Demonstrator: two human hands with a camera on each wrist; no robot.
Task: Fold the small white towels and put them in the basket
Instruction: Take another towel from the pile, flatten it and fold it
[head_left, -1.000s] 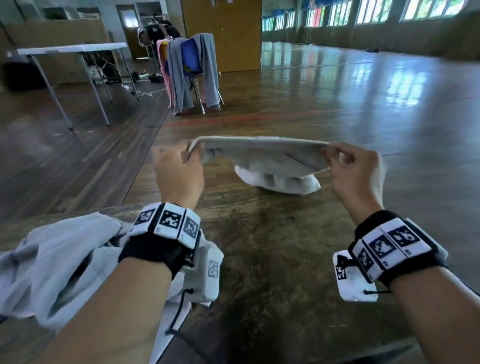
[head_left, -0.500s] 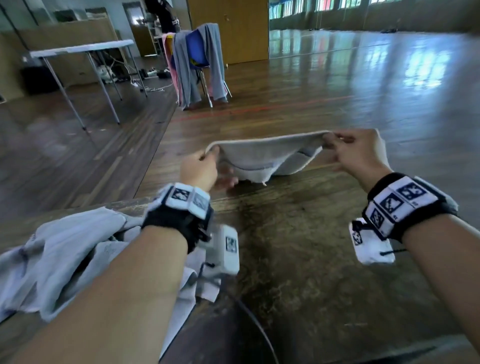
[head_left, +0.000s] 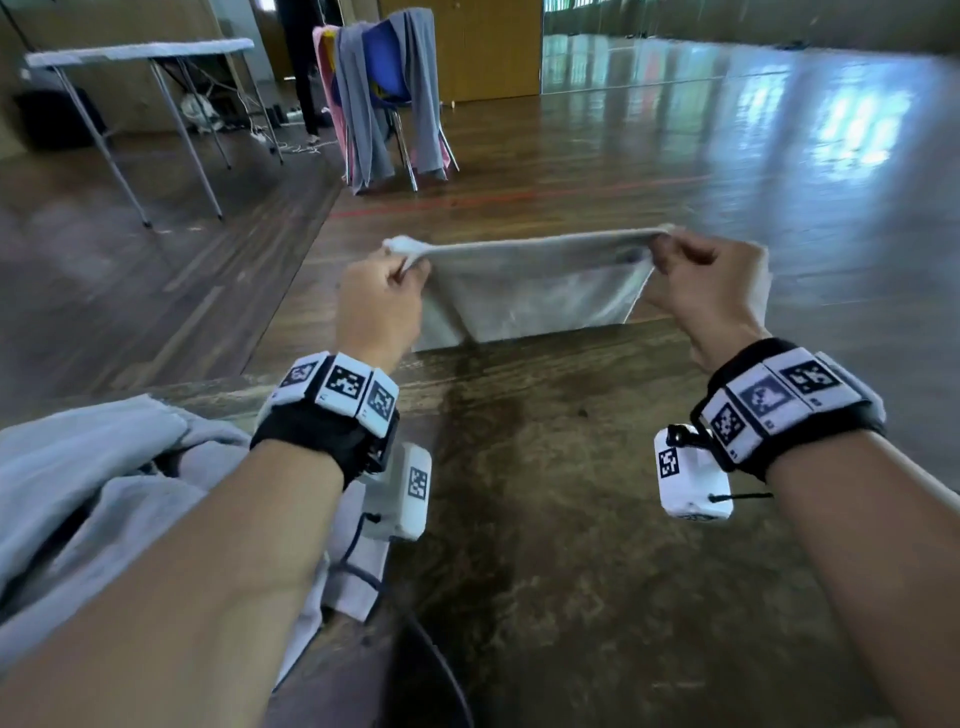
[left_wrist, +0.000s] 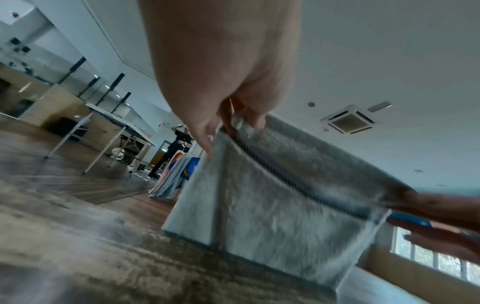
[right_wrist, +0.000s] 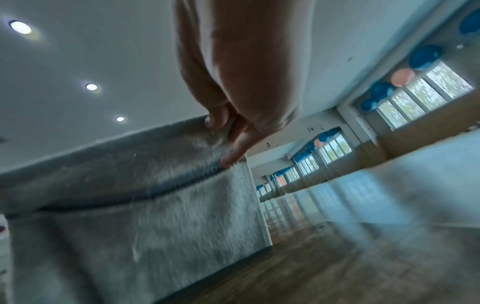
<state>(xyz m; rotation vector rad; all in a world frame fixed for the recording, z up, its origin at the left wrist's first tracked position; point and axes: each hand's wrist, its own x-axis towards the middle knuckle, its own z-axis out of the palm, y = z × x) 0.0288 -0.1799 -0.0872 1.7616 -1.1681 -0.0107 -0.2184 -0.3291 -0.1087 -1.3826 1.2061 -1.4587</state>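
Note:
A small white towel (head_left: 535, 291) hangs stretched between my two hands above the far edge of the wooden table (head_left: 545, 467). My left hand (head_left: 382, 299) pinches its top left corner, and my right hand (head_left: 696, 280) pinches the top right corner. The towel (left_wrist: 280, 207) hangs doubled, its lower edge near the tabletop. In the right wrist view the towel (right_wrist: 145, 226) fills the left half, with my right hand (right_wrist: 228, 131) gripping its upper edge. The left hand (left_wrist: 221, 123) pinches the towel's top edge in the left wrist view. No basket can be made out.
A heap of pale towels (head_left: 88, 499) lies on the table at the near left. A dark round rim (head_left: 441, 670) shows at the bottom. Beyond the table are a chair draped with clothes (head_left: 387, 93), a folding table (head_left: 140, 57) and a standing person (left_wrist: 174, 152).
Both hands lifted the towel off the table and pulled it taut; it hung slack and bunched before and now hangs flat. The right hand moved slightly rightward.

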